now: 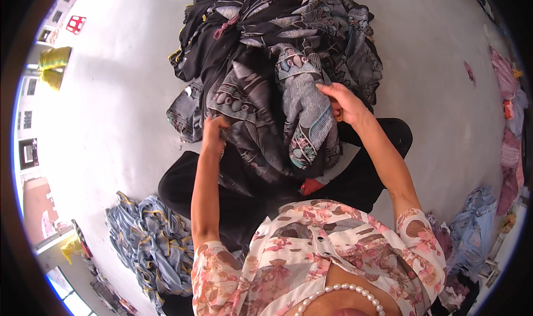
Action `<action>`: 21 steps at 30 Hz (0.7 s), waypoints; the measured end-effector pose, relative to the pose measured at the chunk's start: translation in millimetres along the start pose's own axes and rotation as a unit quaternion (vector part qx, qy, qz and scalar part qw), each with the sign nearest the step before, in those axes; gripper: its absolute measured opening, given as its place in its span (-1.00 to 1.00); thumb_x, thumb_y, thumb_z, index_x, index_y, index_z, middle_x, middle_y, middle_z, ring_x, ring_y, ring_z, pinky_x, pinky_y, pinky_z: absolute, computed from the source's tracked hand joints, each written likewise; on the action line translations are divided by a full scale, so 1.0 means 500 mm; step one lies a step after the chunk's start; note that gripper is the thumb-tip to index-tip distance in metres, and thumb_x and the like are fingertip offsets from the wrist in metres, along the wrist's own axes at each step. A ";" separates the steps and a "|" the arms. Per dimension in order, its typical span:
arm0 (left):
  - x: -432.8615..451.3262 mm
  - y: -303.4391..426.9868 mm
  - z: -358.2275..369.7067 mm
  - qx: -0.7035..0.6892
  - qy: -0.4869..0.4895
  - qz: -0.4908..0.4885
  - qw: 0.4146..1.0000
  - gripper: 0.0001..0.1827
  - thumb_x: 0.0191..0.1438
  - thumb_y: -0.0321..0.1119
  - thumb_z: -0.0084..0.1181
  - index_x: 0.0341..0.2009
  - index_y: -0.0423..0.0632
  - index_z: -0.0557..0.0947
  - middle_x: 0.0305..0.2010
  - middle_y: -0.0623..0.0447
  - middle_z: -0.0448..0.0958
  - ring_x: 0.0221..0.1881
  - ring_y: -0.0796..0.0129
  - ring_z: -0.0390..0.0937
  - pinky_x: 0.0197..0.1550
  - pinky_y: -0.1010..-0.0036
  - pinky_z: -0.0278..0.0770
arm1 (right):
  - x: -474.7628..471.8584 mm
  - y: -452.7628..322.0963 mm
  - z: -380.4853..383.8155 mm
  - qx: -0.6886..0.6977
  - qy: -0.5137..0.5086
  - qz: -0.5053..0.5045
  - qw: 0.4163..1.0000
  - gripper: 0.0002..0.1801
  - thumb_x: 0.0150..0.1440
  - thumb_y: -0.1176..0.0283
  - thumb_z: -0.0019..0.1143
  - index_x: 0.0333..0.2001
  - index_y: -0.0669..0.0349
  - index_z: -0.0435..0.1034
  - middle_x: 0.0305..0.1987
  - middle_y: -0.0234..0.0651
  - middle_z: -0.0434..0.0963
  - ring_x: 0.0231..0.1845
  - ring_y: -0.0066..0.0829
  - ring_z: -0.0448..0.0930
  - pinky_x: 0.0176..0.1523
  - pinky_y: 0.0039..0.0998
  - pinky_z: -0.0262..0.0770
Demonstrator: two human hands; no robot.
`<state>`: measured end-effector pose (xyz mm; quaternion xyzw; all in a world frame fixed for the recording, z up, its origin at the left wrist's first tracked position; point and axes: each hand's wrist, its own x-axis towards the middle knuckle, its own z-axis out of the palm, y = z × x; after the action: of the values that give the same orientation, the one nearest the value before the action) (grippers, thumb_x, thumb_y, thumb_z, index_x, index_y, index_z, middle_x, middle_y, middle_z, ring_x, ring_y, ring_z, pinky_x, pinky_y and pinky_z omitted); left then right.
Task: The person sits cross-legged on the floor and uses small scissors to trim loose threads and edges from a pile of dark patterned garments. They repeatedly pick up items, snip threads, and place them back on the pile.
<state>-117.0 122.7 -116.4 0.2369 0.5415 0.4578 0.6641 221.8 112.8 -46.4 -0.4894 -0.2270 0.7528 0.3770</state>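
A large heap of black and grey patterned fabric [266, 28] lies on the floor before me, and its near part spreads over my crossed legs. My left hand [214, 135] grips the left edge of a dark patterned cloth piece [237, 103], its fingers curled over the edge. With thumb on top, my right hand [343, 103] pinches the side of a grey patterned cloth fold [306, 103]. The fingers of that hand are partly hidden behind the fabric. A knotted pink strip [226, 26] sits across the heap.
Blue-grey cloth with yellow edging [152, 237] is piled at my left. Light blue fabric [472, 228] and pink fabric [506, 74] lie along the right side. A small pink scrap [469, 73] rests on the pale floor [424, 57]. Farther left is a yellow sack [54, 66].
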 end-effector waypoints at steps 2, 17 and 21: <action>-0.002 0.016 -0.028 0.069 0.024 0.028 0.997 -0.92 -0.33 -0.57 -0.14 -0.69 -0.10 0.41 -0.70 0.15 0.30 -0.65 0.42 0.28 -0.56 0.50 0.27 | 0.018 -0.007 -0.014 0.043 -0.025 0.002 0.999 -0.78 0.08 0.27 0.08 -0.48 0.17 0.37 -0.66 -0.52 0.41 -0.83 -0.81 0.18 -0.78 -0.68 0.01; -0.084 -0.139 0.101 0.281 -0.005 0.127 0.951 -0.75 -0.28 -0.50 -0.04 -0.37 -0.19 0.53 -0.42 0.04 0.49 -0.37 0.23 0.47 -0.29 0.47 0.42 | -0.047 0.146 -0.234 -0.079 0.087 0.024 0.993 -0.68 0.03 0.18 0.11 -0.65 0.10 0.35 -0.82 -0.58 0.25 -0.89 -0.76 0.12 -0.78 -0.63 -0.09; -0.141 -0.063 0.086 -0.182 -0.014 -0.068 0.981 -0.85 -0.12 -0.46 -0.09 -0.39 -0.15 0.48 -0.45 0.04 0.48 -0.45 0.23 0.46 -0.26 0.45 0.47 | -0.050 0.133 -0.167 -0.037 0.037 0.026 0.998 -0.69 0.05 0.17 0.10 -0.62 0.09 0.33 -0.81 -0.63 0.20 -0.85 -0.77 0.09 -0.74 -0.64 -0.08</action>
<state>-65.1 54.8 -93.6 0.0814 0.4544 0.4994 0.7332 280.6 50.0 -114.5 -0.5364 -0.2279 0.7349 0.3470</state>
